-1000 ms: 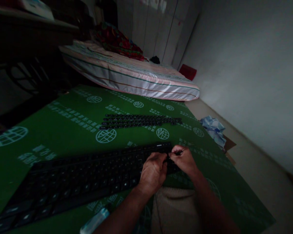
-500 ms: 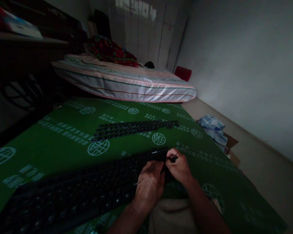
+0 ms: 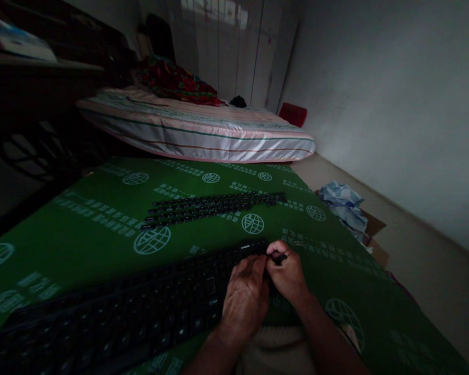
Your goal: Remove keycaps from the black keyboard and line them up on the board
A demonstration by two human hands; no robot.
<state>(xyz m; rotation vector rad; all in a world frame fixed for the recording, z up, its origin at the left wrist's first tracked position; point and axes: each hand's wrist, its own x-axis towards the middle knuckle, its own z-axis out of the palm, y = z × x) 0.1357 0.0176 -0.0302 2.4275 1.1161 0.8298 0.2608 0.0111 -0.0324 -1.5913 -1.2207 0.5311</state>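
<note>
A long black keyboard (image 3: 140,302) lies slantwise across the green sheet (image 3: 203,234), its near left end cut by the frame edge. Over its right end is my left hand (image 3: 245,294), fingers bent together and gripping that end; the fingertips are partly hidden. Right beside it, at the far right corner of the keyboard, my right hand (image 3: 287,273) is closed in a pinch. A small black object (image 3: 279,258) sticks out between its thumb and fingers, too dark to name. Farther off, loose black keycaps (image 3: 203,207) are laid out in several rows.
A bed with a striped cover (image 3: 226,135) stands beyond the green sheet. Crumpled blue-white cloth or plastic (image 3: 340,200) and cardboard (image 3: 375,234) lie on the floor at the right, near a white wall (image 3: 394,104). A dark table (image 3: 42,67) stands at the left.
The view has shifted slightly. Both hands stay at the keyboard's right end, my left hand's fingers now nearer to my right hand. The keycap rows look the same.
</note>
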